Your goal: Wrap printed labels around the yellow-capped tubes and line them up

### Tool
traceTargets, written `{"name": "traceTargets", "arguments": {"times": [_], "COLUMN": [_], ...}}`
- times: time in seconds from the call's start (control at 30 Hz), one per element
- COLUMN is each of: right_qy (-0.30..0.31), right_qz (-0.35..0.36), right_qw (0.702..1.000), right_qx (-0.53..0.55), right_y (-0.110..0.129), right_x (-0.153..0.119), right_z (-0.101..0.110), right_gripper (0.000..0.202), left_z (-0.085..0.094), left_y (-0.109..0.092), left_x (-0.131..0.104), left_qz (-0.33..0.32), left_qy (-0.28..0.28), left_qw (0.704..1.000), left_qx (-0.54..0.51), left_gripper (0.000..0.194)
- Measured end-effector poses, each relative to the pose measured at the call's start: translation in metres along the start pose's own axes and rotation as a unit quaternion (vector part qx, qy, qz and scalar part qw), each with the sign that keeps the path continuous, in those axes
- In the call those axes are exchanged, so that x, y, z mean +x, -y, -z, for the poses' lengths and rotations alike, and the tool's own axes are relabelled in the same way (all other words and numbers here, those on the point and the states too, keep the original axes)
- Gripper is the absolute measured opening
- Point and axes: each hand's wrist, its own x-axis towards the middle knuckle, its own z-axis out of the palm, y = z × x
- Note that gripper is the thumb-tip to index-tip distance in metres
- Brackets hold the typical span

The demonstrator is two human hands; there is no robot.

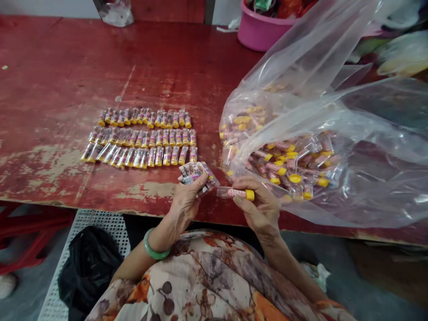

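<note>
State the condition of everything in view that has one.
Left hand: closed on printed pieces
Right hand: closed on tube
Tube: yellow cap on
Large clear bag: open, tubes inside
Arranged tubes: three rows
Pink basin: uncovered, things inside
Red table: surface worn
Black bag: crumpled

Yellow tube cap (pixel 249 195), red table (pixel 187 62)

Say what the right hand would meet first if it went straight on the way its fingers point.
Likely the printed pieces in the left hand, just beyond the yellow-capped tube in the right hand; exact depth is unclear.
</note>
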Motion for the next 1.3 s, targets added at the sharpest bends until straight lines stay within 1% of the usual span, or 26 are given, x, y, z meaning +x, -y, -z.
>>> {"name": "traceTargets", "arguments": {"times": [0.07,0.17,0.27,0.33,0.37,0.43,0.53,0.6,0.67,0.7,0.73,0.77,0.83,0.87,0.9,0.93,0.97,1.0,1.07,1.13,1.2,1.3], "right_qy": [-0.007,-0.032,-0.064,-0.065,-0.060,-0.062,-0.098,-0.114,-0.114,-0.107,-0.092,-0.064,0.033,0.087,0.128,0.146,0.139,0.113,0.041,-0.013,-0.037,-0.056], "right_qz": [0.056,0.125,0.203,0.250,0.264,0.271,0.265,0.278,0.291,0.291,0.286,0.274,0.239,0.222,0.209,0.203,0.202,0.205,0.213,0.216,0.223,0.244], "right_qw": [0.997,0.983,0.956,0.936,0.930,0.926,0.920,0.901,0.888,0.890,0.898,0.912,0.938,0.945,0.947,0.948,0.951,0.956,0.963,0.966,0.964,0.958], "right_qx": [-0.051,-0.130,-0.200,-0.238,-0.248,-0.255,-0.273,-0.312,-0.338,-0.335,-0.321,-0.299,-0.247,-0.225,-0.209,-0.195,-0.186,-0.178,-0.159,-0.143,-0.139,-0.142], "right_y": [0.002,0.004,0.003,0.003,0.002,0.002,-0.002,-0.007,-0.010,-0.011,-0.010,-0.008,-0.001,0.002,0.005,0.007,0.007,0.007,0.006,0.006,0.008,0.016], "right_x": [0.002,0.001,-0.001,-0.003,-0.003,-0.004,-0.008,-0.012,-0.016,-0.017,-0.017,-0.016,-0.013,-0.011,-0.009,-0.008,-0.006,-0.006,-0.004,-0.003,-0.001,0.003], "right_z": [-0.002,-0.005,-0.009,-0.011,-0.011,-0.012,-0.014,-0.016,-0.019,-0.020,-0.020,-0.019,-0.015,-0.013,-0.011,-0.009,-0.009,-0.009,-0.013,-0.020,-0.027,-0.034], "right_gripper": [0.018,0.024,0.027,0.029,0.029,0.026,0.025,0.032,0.040,0.042,0.043,0.043,0.042,0.042,0.042,0.043,0.043,0.043,0.042,0.037,0.033,0.031], "left_z": [-0.003,-0.006,-0.007,-0.006,-0.006,-0.005,-0.004,-0.004,-0.003,-0.002,-0.002,-0.001,0.000,0.001,0.001,0.002,0.002,0.003,0.003,0.003,0.003,0.004], "left_y": [-0.003,-0.005,-0.005,-0.003,-0.002,0.000,0.004,0.007,0.008,0.008,0.007,0.005,0.002,0.000,-0.001,-0.002,-0.003,-0.002,0.000,0.002,0.004,0.005], "left_x": [-0.002,-0.006,-0.006,-0.005,-0.005,-0.004,-0.005,-0.006,-0.008,-0.009,-0.010,-0.010,-0.011,-0.011,-0.012,-0.012,-0.014,-0.015,-0.019,-0.023,-0.026,-0.029], "left_qz": [0.043,0.073,0.080,0.080,0.079,0.078,0.069,0.053,0.036,0.029,0.021,0.012,-0.006,-0.015,-0.022,-0.025,-0.027,-0.029,-0.030,-0.029,-0.024,-0.029], "left_qy": [-0.014,-0.041,-0.033,-0.020,-0.017,-0.014,-0.017,-0.013,0.002,0.011,0.018,0.024,0.029,0.033,0.037,0.043,0.049,0.056,0.072,0.086,0.091,0.088], "left_qw": [0.999,0.996,0.996,0.996,0.997,0.997,0.997,0.998,0.999,1.000,1.000,1.000,1.000,0.999,0.999,0.999,0.998,0.998,0.997,0.995,0.995,0.995], "left_qx": [-0.009,-0.011,-0.018,-0.022,-0.023,-0.021,-0.014,-0.006,0.000,0.002,0.005,0.005,0.002,0.000,-0.001,0.003,0.009,0.016,0.030,0.038,0.037,0.028], "left_gripper": [0.032,0.024,0.023,0.026,0.027,0.029,0.032,0.037,0.040,0.040,0.041,0.041,0.043,0.044,0.044,0.044,0.043,0.042,0.044,0.046,0.047,0.042]}}
